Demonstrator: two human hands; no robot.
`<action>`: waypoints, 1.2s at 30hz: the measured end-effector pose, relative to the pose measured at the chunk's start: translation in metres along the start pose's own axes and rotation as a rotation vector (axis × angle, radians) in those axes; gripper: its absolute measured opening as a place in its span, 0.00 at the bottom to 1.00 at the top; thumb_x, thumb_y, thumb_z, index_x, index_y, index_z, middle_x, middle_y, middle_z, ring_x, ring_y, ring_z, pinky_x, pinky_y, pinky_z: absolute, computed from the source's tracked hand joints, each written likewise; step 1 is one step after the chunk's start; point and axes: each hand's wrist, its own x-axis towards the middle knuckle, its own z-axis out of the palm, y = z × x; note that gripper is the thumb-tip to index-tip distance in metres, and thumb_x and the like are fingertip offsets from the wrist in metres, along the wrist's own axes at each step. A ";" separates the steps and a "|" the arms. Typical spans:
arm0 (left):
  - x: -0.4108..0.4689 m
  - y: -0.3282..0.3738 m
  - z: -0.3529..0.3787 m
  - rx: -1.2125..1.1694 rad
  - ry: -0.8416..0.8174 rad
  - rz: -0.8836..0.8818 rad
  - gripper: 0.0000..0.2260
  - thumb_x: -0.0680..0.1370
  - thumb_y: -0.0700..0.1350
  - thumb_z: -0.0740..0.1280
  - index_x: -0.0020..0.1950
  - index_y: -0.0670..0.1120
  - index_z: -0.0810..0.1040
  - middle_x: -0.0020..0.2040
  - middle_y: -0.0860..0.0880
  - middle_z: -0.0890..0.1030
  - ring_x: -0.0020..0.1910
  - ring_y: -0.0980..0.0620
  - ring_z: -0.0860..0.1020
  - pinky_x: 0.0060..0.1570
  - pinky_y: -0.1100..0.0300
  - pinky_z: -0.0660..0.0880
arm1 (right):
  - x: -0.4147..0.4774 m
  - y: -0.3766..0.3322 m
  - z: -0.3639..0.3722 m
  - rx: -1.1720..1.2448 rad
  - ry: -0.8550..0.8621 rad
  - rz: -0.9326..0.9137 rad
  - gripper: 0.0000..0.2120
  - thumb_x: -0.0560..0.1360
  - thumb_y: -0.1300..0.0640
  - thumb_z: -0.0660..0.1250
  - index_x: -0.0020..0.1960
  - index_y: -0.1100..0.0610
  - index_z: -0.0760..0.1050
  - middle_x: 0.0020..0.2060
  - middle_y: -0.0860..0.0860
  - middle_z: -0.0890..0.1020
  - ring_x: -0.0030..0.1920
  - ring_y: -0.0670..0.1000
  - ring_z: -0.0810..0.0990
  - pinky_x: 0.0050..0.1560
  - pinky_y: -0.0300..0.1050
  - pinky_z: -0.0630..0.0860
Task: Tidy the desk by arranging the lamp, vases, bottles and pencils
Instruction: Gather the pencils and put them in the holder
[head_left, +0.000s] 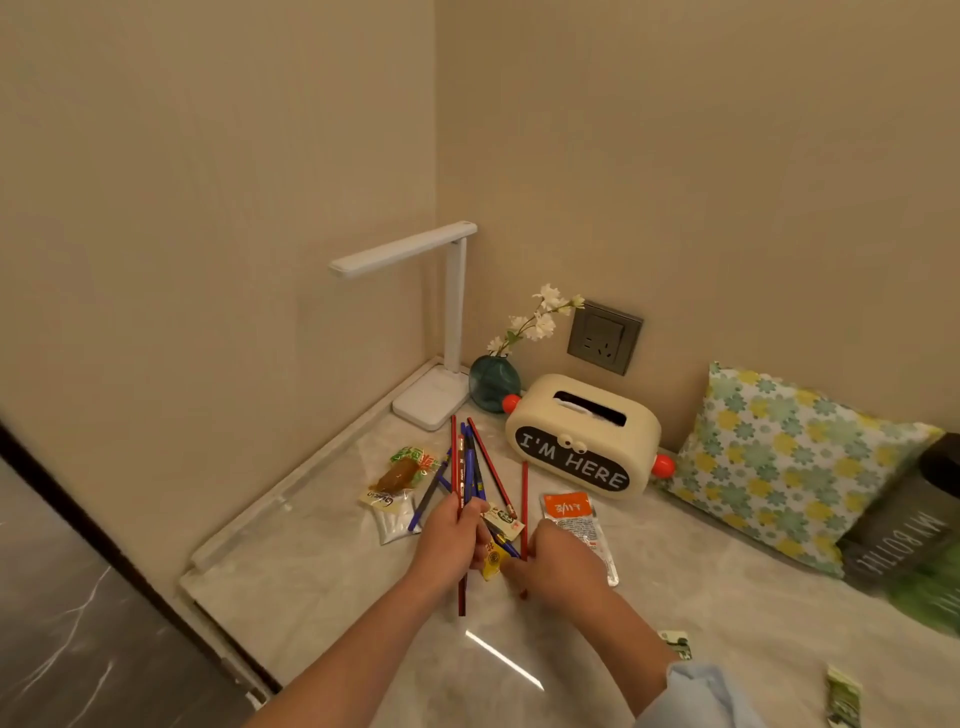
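A white desk lamp (447, 322) stands in the back corner of the marble desk (322, 597). Beside it sits a dark green round vase (493, 383) with white flowers. Several red and blue pencils (470, 462) fan out in front of the lamp. My left hand (451, 540) grips a bunch of them near their lower ends. My right hand (558, 564) rests on the desk, its fingers curled round the lower end of a single red pencil (524, 499). A dark bottle (904, 530) lies on its side at the right.
A cream tissue box (582, 441) reading "I'M HERE" stands right of the vase. Snack packets (400, 483) and an orange-topped sachet (576, 525) lie around the pencils. A floral pillow (779, 457) leans at the right. A wall socket (605, 338) sits behind.
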 end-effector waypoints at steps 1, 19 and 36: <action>0.003 -0.002 0.001 0.025 -0.021 0.001 0.08 0.82 0.44 0.57 0.52 0.44 0.75 0.33 0.47 0.75 0.27 0.53 0.72 0.26 0.61 0.72 | 0.002 -0.001 0.000 -0.017 -0.022 0.005 0.12 0.72 0.43 0.67 0.45 0.51 0.73 0.36 0.46 0.77 0.39 0.47 0.78 0.38 0.43 0.75; -0.026 0.049 0.076 0.091 -0.249 0.416 0.10 0.82 0.46 0.58 0.57 0.53 0.78 0.39 0.58 0.78 0.38 0.64 0.77 0.38 0.70 0.72 | -0.073 0.036 -0.099 0.984 0.425 -0.072 0.03 0.73 0.62 0.69 0.46 0.57 0.79 0.33 0.52 0.85 0.34 0.49 0.83 0.30 0.43 0.79; -0.127 0.132 0.281 0.405 -0.633 0.840 0.10 0.81 0.46 0.60 0.48 0.47 0.81 0.42 0.52 0.71 0.41 0.61 0.72 0.42 0.66 0.70 | -0.186 0.197 -0.239 0.921 0.819 -0.120 0.07 0.76 0.59 0.68 0.44 0.49 0.83 0.39 0.49 0.86 0.42 0.47 0.85 0.43 0.42 0.82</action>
